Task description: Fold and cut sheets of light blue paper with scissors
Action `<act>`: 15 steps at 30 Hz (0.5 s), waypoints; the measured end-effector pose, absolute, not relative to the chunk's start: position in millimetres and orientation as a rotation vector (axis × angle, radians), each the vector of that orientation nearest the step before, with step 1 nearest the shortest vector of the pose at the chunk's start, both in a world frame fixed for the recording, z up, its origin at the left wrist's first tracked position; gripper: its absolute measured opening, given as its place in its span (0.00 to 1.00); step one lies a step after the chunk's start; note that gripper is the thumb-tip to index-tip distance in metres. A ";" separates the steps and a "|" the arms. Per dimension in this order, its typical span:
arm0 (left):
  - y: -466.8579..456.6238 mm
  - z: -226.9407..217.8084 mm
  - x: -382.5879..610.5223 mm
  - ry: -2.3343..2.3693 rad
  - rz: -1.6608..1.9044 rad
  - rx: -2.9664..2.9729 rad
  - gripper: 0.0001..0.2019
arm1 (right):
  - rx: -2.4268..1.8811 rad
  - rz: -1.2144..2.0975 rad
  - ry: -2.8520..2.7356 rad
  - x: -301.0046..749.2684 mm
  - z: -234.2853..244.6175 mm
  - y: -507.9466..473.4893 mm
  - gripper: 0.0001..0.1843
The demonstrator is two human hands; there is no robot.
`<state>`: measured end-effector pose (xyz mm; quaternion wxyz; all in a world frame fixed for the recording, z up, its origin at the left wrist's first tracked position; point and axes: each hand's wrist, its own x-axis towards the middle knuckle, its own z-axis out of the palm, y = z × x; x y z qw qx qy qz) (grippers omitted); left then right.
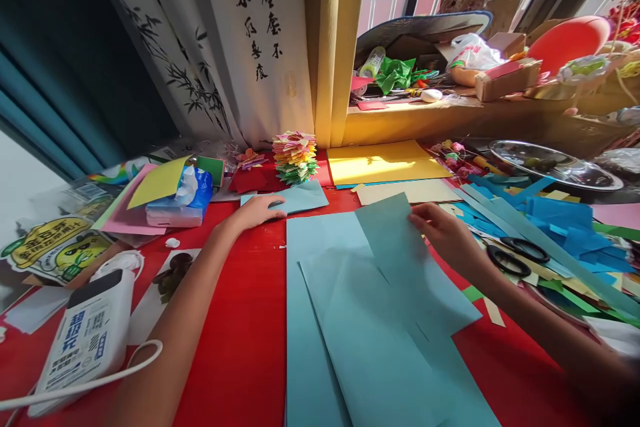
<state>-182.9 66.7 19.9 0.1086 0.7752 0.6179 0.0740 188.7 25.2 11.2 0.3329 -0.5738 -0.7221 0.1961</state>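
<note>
My right hand (434,230) pinches the upper right edge of a light-blue paper piece (387,227), which is raised at a tilt over larger light-blue sheets (305,233). Those sheets overlap on the red tabletop, one turned at an angle to the other. Near the back, my left hand (259,211) rests on a small pile of light-blue paper pieces (307,198), with thumb and forefinger apart. Just behind that pile stands a round stack of folded paper (295,157) in pink, yellow and green.
Black-handled scissors (515,255) lie among paper strips and scraps (575,233) on the right, before a metal dish (555,163). Yellow sheets (390,163) lie at the back. A tissue pack (183,203) and a white power bank (83,340) with a cable are on the left.
</note>
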 end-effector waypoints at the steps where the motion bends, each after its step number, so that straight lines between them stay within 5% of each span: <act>1: 65.5 21.9 -183.1 1.821 0.212 2.276 0.25 | -1.519 0.466 -1.838 189.1 17.1 24.1 0.13; 10: 66.3 22.9 -185.0 1.849 0.200 2.344 0.20 | -1.131 -0.491 -1.908 175.8 60.2 1.5 0.12; 15: 71.3 16.0 -185.1 1.859 0.245 2.401 0.18 | -0.552 -0.434 -2.516 139.9 34.7 -24.0 0.17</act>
